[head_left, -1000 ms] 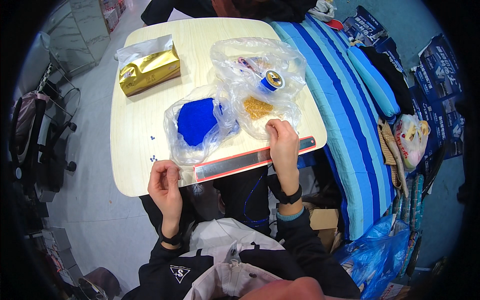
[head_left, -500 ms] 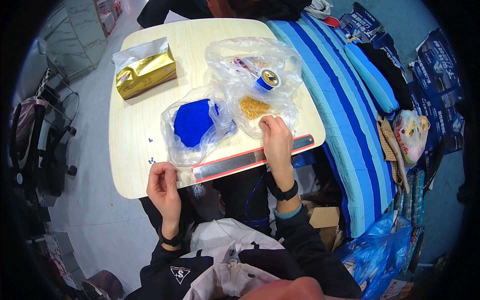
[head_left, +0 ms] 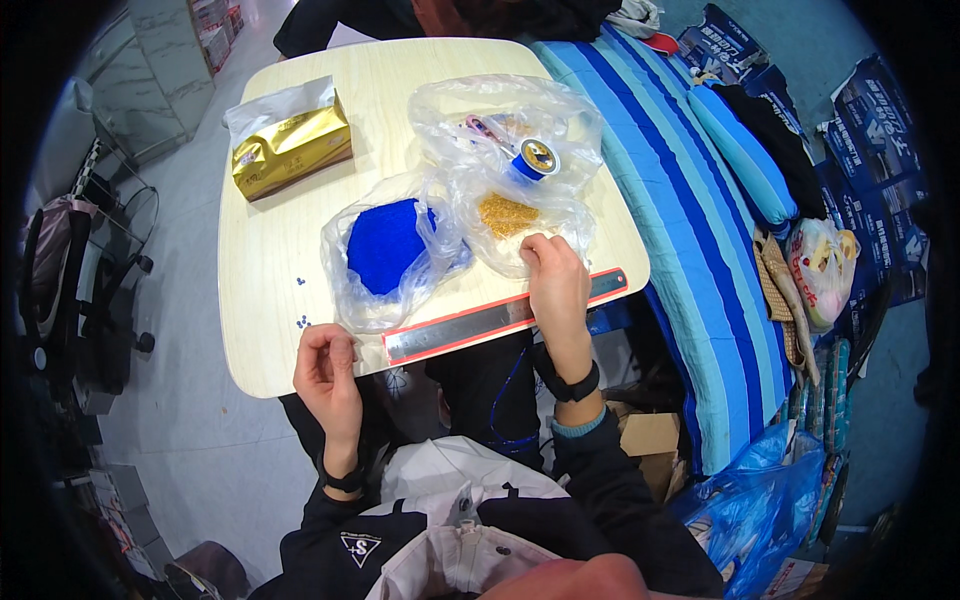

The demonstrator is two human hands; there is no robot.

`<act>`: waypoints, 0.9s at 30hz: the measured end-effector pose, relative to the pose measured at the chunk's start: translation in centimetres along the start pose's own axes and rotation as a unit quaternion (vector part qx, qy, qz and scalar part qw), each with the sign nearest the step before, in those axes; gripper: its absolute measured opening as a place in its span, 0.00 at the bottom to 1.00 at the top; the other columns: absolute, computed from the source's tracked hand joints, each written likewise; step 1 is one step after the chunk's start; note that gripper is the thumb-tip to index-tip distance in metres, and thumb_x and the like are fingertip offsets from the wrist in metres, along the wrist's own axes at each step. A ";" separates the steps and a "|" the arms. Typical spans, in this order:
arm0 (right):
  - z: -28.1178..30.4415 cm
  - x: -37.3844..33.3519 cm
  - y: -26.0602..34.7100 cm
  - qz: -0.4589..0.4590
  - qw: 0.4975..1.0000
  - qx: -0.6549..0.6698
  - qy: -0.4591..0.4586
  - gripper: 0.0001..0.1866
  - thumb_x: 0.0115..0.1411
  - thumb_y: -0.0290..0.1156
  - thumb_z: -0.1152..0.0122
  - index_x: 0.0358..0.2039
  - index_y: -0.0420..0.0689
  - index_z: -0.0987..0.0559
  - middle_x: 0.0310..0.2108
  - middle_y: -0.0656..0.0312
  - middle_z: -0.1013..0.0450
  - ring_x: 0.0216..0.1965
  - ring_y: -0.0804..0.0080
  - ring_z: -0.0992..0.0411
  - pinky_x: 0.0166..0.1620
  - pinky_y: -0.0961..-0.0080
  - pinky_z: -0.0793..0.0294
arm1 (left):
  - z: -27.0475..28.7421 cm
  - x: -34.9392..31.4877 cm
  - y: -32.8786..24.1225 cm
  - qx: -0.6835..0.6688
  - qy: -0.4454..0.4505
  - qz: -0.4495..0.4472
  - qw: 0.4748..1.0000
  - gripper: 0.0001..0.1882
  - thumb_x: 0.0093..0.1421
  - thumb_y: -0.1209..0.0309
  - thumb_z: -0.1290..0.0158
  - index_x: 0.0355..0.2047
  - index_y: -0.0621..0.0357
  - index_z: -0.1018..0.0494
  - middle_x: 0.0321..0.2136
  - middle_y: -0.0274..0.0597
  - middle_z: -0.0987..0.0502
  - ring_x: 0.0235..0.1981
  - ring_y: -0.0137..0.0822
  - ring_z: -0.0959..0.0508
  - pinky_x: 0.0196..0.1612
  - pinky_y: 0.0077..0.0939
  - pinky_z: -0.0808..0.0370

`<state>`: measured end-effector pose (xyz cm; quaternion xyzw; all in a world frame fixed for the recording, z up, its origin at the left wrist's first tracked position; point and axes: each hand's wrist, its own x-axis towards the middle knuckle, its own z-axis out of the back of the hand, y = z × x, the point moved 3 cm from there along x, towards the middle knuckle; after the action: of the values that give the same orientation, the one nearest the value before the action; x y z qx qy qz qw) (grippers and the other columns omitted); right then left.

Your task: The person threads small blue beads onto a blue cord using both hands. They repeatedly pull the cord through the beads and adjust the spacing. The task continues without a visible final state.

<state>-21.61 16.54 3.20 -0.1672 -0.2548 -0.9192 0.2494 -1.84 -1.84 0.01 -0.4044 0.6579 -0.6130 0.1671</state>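
From the head view, I see both hands at the near edge of a pale wooden table [head_left: 280,240]. The left hand [head_left: 328,375] sits at the near left edge with its fingers curled in toward the thumb; whether the tips meet or pinch anything, I can't tell. The right hand [head_left: 560,290] reaches over a red-edged metal ruler [head_left: 460,332], thumb and forefinger drawn close together beside the gold grains [head_left: 508,215]; I can't make out anything between them either. Those grains lie in a clear bag [head_left: 572,218], right of the blue grains [head_left: 385,245] in another clear plastic bag [head_left: 338,290]. Beyond them a blue spool [head_left: 537,160] with a gold-and-dark top rests on crumpled clear plastic [head_left: 440,105]. A few dark beads [head_left: 303,322] lie loose above the left hand, and a gold tissue pack [head_left: 295,148] stands at the far left.
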 end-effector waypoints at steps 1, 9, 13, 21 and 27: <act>-0.2 0.1 0.1 0.004 1.000 0.008 -0.007 0.03 0.54 0.25 0.43 0.31 0.42 0.24 0.26 0.54 0.30 0.30 0.52 0.29 0.32 0.64 0.31 | 0.0 0.0 0.0 -0.003 0.000 0.002 1.000 0.03 0.63 0.76 0.53 0.32 0.64 0.33 0.27 0.32 0.32 0.27 0.20 0.35 0.32 0.11 0.37; -0.5 -0.1 0.0 0.006 0.999 0.043 -0.032 0.04 0.54 0.23 0.43 0.31 0.42 0.24 0.27 0.53 0.30 0.30 0.51 0.29 0.32 0.64 0.31 | 0.0 0.0 0.0 -0.004 -0.001 0.002 1.000 0.03 0.63 0.76 0.53 0.32 0.64 0.33 0.27 0.32 0.32 0.27 0.20 0.35 0.32 0.11 0.38; -0.3 -0.2 -0.1 0.001 0.999 0.038 -0.029 0.04 0.54 0.24 0.43 0.31 0.42 0.24 0.28 0.53 0.29 0.30 0.51 0.29 0.32 0.64 0.31 | 0.0 0.1 0.1 -0.007 0.001 0.004 1.000 0.03 0.63 0.76 0.53 0.32 0.64 0.33 0.27 0.32 0.32 0.27 0.20 0.35 0.32 0.11 0.38; -0.1 -0.1 0.0 0.003 1.000 0.001 -0.009 0.03 0.52 0.24 0.43 0.30 0.43 0.25 0.25 0.54 0.31 0.29 0.53 0.30 0.31 0.62 0.32 | 0.0 0.0 0.1 0.005 0.001 -0.001 1.000 0.03 0.63 0.76 0.53 0.32 0.64 0.33 0.27 0.33 0.32 0.27 0.21 0.34 0.32 0.12 0.37; -0.6 0.1 0.2 0.000 0.999 0.034 -0.028 0.04 0.53 0.23 0.42 0.31 0.42 0.24 0.26 0.53 0.30 0.29 0.51 0.30 0.32 0.63 0.32 | 0.0 0.0 0.0 0.008 0.002 -0.003 1.000 0.03 0.63 0.77 0.53 0.32 0.64 0.33 0.27 0.33 0.32 0.27 0.21 0.34 0.32 0.12 0.37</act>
<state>-21.66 16.06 2.81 -0.1846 -0.2924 -0.9051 0.2474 -1.85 -1.90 -0.01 -0.4039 0.6521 -0.6195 0.1666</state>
